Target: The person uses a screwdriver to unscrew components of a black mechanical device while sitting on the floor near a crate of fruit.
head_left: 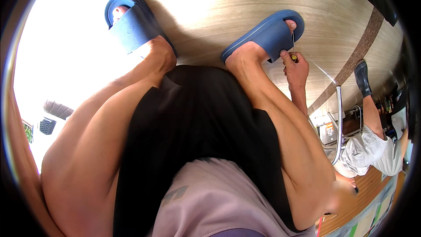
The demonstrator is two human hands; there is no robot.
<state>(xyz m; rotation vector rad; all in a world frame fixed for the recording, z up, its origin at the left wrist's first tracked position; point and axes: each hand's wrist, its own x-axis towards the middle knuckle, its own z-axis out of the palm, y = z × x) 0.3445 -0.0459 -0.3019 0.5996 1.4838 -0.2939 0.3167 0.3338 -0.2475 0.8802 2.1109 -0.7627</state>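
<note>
Beside the right slipper, my right hand [297, 71] is closed, thumb and fingers pinched round a thin screwdriver [294, 44]. Its slim metal shaft points up and away past the slipper's toe opening, and a bit of its yellow handle shows between the fingers. The rest of the handle is hidden in the hand. My right forearm passes partly out of sight behind my right leg. The blue slipper [274, 39] on my right foot is nearest to this hand. Another blue slipper [136, 28] is on my left foot. My left hand does not show.
Pale, streaked floor [193, 0] lies under my feet, very bright at the left, with a dark curved band [366, 39] at the right. A metal tube frame [339, 123] stands there. Beyond it is another person in light shorts [364, 149] and a dark shoe [362, 78].
</note>
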